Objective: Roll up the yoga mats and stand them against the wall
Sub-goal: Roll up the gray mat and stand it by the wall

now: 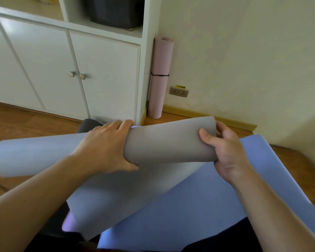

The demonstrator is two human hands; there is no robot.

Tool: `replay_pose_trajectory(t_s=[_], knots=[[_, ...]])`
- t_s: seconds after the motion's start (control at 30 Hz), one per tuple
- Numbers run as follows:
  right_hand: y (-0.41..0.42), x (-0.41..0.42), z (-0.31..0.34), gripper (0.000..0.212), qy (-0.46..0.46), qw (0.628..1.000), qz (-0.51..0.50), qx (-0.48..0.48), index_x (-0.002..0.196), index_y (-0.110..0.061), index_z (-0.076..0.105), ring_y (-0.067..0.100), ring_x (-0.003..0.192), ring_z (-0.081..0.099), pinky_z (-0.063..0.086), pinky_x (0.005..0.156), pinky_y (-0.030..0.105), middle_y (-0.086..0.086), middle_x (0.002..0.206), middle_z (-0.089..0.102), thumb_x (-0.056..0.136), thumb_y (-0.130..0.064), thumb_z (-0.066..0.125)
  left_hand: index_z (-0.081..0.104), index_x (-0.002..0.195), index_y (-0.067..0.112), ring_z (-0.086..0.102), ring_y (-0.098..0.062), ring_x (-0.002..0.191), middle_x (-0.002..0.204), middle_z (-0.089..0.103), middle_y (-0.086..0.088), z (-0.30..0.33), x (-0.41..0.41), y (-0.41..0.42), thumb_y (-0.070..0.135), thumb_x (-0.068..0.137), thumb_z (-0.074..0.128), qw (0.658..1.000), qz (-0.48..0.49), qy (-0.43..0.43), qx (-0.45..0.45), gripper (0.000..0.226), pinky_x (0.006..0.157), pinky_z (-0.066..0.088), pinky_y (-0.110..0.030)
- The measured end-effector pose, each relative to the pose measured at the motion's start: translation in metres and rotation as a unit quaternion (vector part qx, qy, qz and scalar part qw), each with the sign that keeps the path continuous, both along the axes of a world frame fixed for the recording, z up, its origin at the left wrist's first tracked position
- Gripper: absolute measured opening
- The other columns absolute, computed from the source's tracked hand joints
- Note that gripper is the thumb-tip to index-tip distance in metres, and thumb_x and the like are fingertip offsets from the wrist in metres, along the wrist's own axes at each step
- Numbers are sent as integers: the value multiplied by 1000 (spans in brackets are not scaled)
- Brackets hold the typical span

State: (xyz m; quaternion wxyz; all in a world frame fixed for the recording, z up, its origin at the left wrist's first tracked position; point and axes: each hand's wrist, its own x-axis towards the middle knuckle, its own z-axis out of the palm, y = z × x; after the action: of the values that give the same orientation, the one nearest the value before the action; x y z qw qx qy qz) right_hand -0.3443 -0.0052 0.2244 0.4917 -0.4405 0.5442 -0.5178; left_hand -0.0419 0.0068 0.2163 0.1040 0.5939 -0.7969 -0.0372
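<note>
Where both hands [164,148] grip, the blue mat [198,197] blurs leftward

Soft, even daylight – no hard shadows. Pale glare on the white cabinet [49,57] doors, strongest at their upper left. Motion blur smears the mat [25,157] below the cabinet; focus is soft overall. Wide-angle bending – cabinet edges lean and the floor line curves. Below the cabinet, towards the bottom edge, the picture goes dim.
</note>
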Motion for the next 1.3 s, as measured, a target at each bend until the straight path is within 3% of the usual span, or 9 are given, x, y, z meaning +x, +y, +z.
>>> replay_pose_trajectory(t_s=[0.33,0.5,0.63,0.77,0.83,0.93,1.07,1.17,1.3], knots=[[11,-5,5,26,-58,993,-43,91,121,-14,76,26,93,76,58,73,39,8,112,80,95,-18,73,50,131,24,66,-21,96,107,68,4,-15,-13,5,84,66,70,995,7,-55,-87,91,79,60,-42],[18,-8,7,47,145,986,-44,71,134,-25,65,23,121,65,51,86,36,-7,123,74,94,-48,76,47,123,24,61,-17,81,96,62,7,-8,-21,9,72,71,68,994,15,-93,-59,73,69,58,-36],[33,7,20,102,562,808,-7,-175,157,-22,35,23,141,38,37,116,41,-3,152,37,76,-61,84,42,115,25,59,-16,82,97,58,7,-5,-35,13,62,78,67,994,-11,-106,-30,58,64,45,-31],[36,53,7,108,716,623,206,-239,149,-18,43,28,134,45,26,124,44,2,142,48,63,-68,84,43,112,26,66,-18,91,105,64,7,-6,-54,17,63,77,67,995,-51,-85,-29,57,68,50,-33],[33,65,-7,89,744,585,234,-221,135,-20,49,25,119,58,40,115,44,-1,127,60,64,-62,84,45,113,27,68,-17,92,105,66,9,-10,-62,20,66,75,67,995,-59,-74,-27,59,70,52,-33],[25,60,-16,66,749,580,251,-199,124,-27,46,23,104,65,52,87,41,-3,117,66,74,-59,76,46,117,30,67,-15,97,112,66,12,-15,-59,21,68,73,70,997,-65,-38,18,64,77,56,-35],[10,35,-12,54,739,603,255,-157,115,-32,45,20,97,62,44,75,35,-9,112,65,76,-59,70,41,129,32,62,-16,110,129,58,12,-16,-18,12,80,64,75,993,-59,-81,66,88,89,57,-40],[4,26,-10,50,725,630,246,-130,106,-37,41,16,91,59,49,74,37,-15,105,63,74,-62,68,43,130,32,63,-14,112,131,61,13,-21,-3,12,80,66,73,994,-39,-87,60,85,93,57,-39],[5,28,-20,63,725,620,261,-147,124,-35,41,18,112,57,44,91,35,-11,122,59,75,-59,71,46,124,31,67,-14,102,119,67,11,-33,-10,15,77,69,70,993,-27,-94,67,76,86,60,-36]])
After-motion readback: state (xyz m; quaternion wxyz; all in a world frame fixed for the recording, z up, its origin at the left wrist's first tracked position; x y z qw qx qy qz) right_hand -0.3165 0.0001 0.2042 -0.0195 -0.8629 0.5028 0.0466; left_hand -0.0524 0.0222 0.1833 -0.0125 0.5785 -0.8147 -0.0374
